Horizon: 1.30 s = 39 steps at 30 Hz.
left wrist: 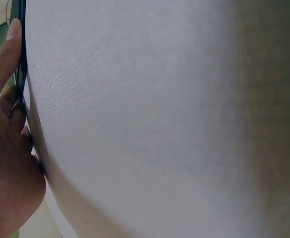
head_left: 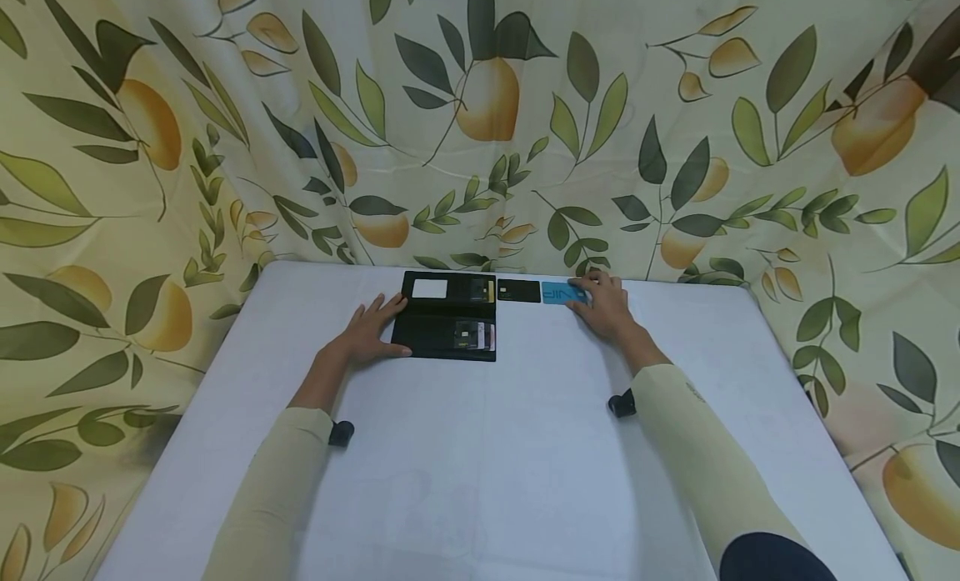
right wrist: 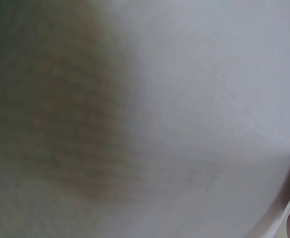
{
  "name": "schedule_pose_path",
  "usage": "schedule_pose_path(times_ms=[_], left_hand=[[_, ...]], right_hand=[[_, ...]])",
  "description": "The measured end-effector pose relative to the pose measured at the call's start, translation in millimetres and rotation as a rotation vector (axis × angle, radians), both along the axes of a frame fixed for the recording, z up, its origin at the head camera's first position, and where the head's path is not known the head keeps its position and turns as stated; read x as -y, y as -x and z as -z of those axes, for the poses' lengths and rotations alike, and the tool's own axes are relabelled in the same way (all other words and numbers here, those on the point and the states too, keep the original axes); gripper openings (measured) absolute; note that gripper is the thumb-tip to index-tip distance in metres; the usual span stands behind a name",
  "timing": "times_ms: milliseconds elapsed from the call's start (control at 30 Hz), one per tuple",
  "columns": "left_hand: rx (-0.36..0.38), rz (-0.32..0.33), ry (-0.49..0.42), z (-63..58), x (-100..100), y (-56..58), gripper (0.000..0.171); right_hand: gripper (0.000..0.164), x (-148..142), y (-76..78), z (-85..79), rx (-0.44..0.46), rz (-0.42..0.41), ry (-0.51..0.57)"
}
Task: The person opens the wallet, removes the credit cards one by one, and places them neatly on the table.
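Note:
A black wallet (head_left: pixel 442 311) lies unfolded flat on the white table, cards showing in its slots on both halves and a white patch on its upper half. My left hand (head_left: pixel 369 331) rests at the wallet's left edge, fingers spread toward the upper half and thumb at the lower. In the left wrist view the straight thumb (left wrist: pixel 5 57) lies along the wallet's dark edge. Right of the wallet lies a black card (head_left: pixel 519 291), then a blue card (head_left: pixel 558 293) in line with it. My right hand (head_left: pixel 606 304) holds the blue card's right end between fingers and thumb.
The white table (head_left: pixel 480 464) extends toward me, its back edge just behind the wallet and cards. A curtain (head_left: pixel 480 189) with a fruit-and-leaf print hangs behind and beside it. Small black wrist cameras (head_left: pixel 341 433) sit under both sleeves.

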<state>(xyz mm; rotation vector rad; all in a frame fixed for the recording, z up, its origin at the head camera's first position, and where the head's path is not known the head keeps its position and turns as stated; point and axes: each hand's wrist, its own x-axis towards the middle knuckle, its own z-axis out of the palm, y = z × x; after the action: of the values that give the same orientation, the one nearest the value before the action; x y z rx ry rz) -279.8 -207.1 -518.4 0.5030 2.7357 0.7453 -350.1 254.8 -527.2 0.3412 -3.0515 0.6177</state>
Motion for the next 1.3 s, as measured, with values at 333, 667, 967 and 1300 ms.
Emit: schedule_pose_path(times_ms=[333,667,967,1300], left_hand=[[-0.007,0.001,-0.01,2.5,0,0.8,0.098],[-0.01,0.006,-0.007,1.8,1,0.3,0.098],[-0.017,0.01,-0.005,1.3,0,0.8,0.099],[-0.005,0.005,-0.004,3.1,1,2.2,0.1]], right_hand=[[0.059,1,-1.7,-1.2,0.008,0.022,0.025],[0.069,6,-3.4,-1.9,-0.021,0.069,0.097],[0.069,15,1.2,2.6,-0.082,0.058,0.098],[0.064,38,2.5,-0.2,-0.106,0.024,0.139]])
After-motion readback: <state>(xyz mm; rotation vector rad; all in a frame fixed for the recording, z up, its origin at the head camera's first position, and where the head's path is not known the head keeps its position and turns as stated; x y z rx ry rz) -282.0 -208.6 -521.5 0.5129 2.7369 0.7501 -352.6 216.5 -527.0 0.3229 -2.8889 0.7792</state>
